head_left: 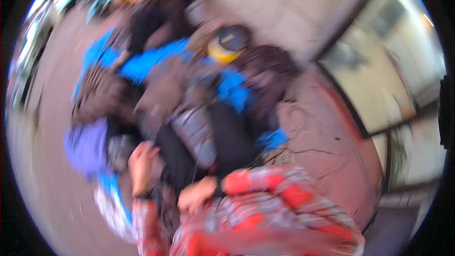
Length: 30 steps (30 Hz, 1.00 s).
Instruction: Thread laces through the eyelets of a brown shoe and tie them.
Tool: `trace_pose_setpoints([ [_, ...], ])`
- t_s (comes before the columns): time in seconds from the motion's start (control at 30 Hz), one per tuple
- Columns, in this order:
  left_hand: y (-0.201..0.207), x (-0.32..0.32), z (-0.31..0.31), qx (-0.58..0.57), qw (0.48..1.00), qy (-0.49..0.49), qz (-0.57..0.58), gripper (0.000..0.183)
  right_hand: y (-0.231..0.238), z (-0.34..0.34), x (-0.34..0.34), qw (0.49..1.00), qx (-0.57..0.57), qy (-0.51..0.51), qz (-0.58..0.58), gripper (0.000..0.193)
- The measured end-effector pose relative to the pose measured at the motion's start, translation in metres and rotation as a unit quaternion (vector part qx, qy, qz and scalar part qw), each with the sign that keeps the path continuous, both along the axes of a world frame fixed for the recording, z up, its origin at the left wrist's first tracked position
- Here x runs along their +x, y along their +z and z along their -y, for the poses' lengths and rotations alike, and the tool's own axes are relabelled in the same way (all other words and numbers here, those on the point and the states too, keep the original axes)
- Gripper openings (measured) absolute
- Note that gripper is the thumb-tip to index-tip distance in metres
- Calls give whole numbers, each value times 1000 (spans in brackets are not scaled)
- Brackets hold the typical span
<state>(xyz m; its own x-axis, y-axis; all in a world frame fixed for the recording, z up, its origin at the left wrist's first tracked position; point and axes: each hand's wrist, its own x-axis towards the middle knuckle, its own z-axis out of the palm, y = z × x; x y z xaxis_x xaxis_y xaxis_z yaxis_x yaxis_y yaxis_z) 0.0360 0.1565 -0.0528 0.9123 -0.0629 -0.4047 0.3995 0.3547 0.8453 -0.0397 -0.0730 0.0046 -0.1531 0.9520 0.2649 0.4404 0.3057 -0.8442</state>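
Observation:
Motion blurs the whole head view. My left hand (141,167) is raised beside a dark heap, its fingers drawn together in a blur. Low in front of my plaid shirt, my right hand (197,194) is curled closed with its knuckles up. What either hand holds, if anything, cannot be made out. Just beyond them lie dark cloth-like shapes (237,137) and a grey piece (199,135). A purple cloth-like bundle (87,147) sits left of my left hand.
A blue sheet (156,61) spreads under the dark heaps. A yellow-and-black round thing (229,43) stands on the far side. Further off is a person in dark clothing (159,26). Reddish paving (327,156) and a glass front (374,80) lie to the right.

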Motion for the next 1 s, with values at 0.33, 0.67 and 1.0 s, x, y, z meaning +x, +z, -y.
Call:
trace_pose_setpoints([
  [0.33, 66, -32, 138, 518, 845, -73, 110, 20, 28, 92, 88, 784, -249, -529, -211, 29],
  [0.67, 60, -19, 149, 566, 819, -60, 73, 17, 33, 88, 100, 784, -319, -500, -181, 39],
  [1.0, 51, -17, 152, 563, 820, -1, 101, 15, 29, 101, 118, 746, -321, -351, -466, 65],
])
